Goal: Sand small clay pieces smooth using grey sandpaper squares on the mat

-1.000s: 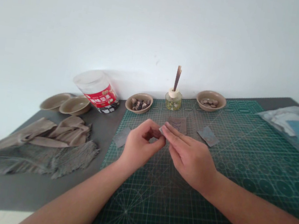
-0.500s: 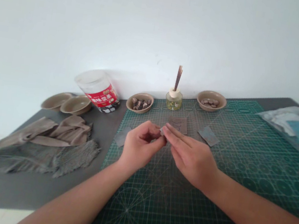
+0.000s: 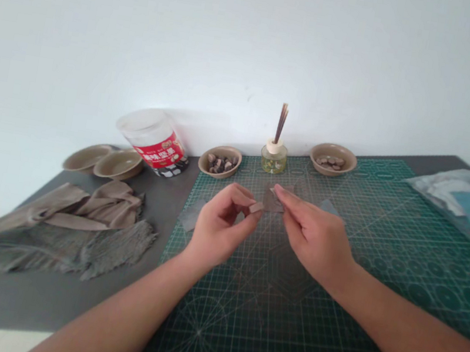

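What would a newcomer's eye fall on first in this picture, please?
Most likely the left hand, mid-picture over the green mat, pinching a small piece, with the right hand close to its right. The tub, with its bright red label, also stands out at the back left, near the white wall. Then perhaps the bottle with dark sticks, at the mat's back edge.
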The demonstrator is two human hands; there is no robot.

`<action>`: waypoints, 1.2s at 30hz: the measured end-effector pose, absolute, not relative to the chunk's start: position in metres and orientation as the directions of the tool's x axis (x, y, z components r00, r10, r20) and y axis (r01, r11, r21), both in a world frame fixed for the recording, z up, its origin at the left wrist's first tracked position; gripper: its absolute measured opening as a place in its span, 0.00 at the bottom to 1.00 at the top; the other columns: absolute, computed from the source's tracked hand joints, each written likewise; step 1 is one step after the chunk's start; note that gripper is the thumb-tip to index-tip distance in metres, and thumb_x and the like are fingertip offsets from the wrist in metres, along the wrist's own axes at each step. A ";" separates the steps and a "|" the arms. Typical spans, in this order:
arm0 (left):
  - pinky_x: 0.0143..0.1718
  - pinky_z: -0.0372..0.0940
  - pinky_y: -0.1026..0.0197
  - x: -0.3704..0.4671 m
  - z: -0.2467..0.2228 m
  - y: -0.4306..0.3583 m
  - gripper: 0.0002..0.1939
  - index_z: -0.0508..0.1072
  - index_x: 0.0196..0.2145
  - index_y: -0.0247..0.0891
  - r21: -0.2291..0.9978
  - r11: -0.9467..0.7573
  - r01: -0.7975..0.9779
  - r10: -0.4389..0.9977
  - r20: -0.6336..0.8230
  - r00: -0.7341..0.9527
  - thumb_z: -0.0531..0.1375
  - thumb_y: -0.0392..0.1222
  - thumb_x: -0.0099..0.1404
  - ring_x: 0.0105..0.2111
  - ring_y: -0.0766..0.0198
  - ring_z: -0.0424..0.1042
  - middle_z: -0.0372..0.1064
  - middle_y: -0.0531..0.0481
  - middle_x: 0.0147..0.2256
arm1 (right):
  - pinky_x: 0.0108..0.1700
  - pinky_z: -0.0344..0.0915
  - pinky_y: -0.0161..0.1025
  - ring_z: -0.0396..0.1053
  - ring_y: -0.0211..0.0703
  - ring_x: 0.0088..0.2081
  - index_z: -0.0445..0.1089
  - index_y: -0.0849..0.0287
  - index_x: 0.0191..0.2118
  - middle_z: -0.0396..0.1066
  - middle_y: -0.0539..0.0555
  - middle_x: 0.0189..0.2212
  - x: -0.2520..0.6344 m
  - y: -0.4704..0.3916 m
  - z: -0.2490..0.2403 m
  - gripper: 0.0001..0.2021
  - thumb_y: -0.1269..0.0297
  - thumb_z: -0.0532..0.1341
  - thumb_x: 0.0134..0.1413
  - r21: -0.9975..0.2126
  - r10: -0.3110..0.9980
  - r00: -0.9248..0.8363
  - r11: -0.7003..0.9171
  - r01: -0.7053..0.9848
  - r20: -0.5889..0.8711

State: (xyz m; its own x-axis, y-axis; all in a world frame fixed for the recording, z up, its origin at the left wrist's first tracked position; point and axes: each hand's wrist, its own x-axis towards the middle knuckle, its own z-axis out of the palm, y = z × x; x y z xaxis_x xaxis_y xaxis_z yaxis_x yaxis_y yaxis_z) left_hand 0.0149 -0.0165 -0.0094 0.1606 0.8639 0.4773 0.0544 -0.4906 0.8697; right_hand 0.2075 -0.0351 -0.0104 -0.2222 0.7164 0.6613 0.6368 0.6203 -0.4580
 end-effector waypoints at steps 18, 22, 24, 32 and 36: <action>0.28 0.61 0.65 0.016 -0.020 -0.016 0.12 0.67 0.24 0.38 0.879 -0.421 0.226 0.907 0.398 0.140 0.67 0.37 0.60 0.26 0.68 0.64 0.65 0.55 0.24 | 0.62 0.69 0.46 0.69 0.48 0.60 0.64 0.62 0.65 0.68 0.62 0.61 0.195 -0.041 -0.019 0.24 0.77 0.54 0.66 -0.294 0.593 -0.397 0.746 0.597 0.700; 0.31 0.65 0.63 0.018 -0.020 -0.016 0.11 0.68 0.26 0.38 0.902 -0.412 0.131 0.908 0.393 0.144 0.68 0.38 0.60 0.28 0.67 0.68 0.68 0.54 0.27 | 0.60 0.71 0.44 0.71 0.47 0.58 0.66 0.64 0.63 0.70 0.63 0.59 0.194 -0.041 -0.018 0.22 0.76 0.53 0.66 -0.317 0.621 -0.353 0.713 0.626 0.700; 0.32 0.67 0.63 0.020 -0.019 -0.017 0.10 0.69 0.26 0.38 0.905 -0.416 0.090 0.904 0.401 0.148 0.68 0.37 0.60 0.29 0.67 0.69 0.69 0.54 0.27 | 0.60 0.71 0.43 0.71 0.46 0.58 0.66 0.66 0.63 0.70 0.64 0.59 0.193 -0.042 -0.018 0.21 0.77 0.53 0.66 -0.321 0.615 -0.339 0.714 0.622 0.712; 0.33 0.69 0.61 0.023 -0.019 -0.018 0.10 0.70 0.28 0.37 0.929 -0.370 -0.003 0.918 0.366 0.150 0.68 0.38 0.60 0.30 0.66 0.72 0.72 0.51 0.31 | 0.59 0.72 0.44 0.73 0.46 0.57 0.66 0.63 0.63 0.71 0.61 0.59 0.195 -0.040 -0.021 0.22 0.76 0.53 0.66 -0.362 0.659 -0.326 0.685 0.632 0.678; 0.32 0.68 0.63 0.023 -0.018 -0.019 0.11 0.69 0.27 0.37 0.920 -0.389 -0.047 0.910 0.392 0.136 0.69 0.36 0.59 0.30 0.67 0.71 0.72 0.51 0.31 | 0.59 0.71 0.43 0.72 0.46 0.57 0.66 0.66 0.63 0.70 0.61 0.59 0.196 -0.038 -0.023 0.22 0.76 0.53 0.66 -0.363 0.658 -0.339 0.692 0.624 0.672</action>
State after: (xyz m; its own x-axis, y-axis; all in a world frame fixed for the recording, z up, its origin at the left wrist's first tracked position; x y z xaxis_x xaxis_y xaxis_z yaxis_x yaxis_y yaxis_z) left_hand 0.0229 -0.0186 -0.0180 0.1356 0.9101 0.3915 -0.0466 -0.3889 0.9201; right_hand 0.1958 -0.0378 -0.0228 -0.3389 0.6582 0.6722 0.6240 0.6920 -0.3630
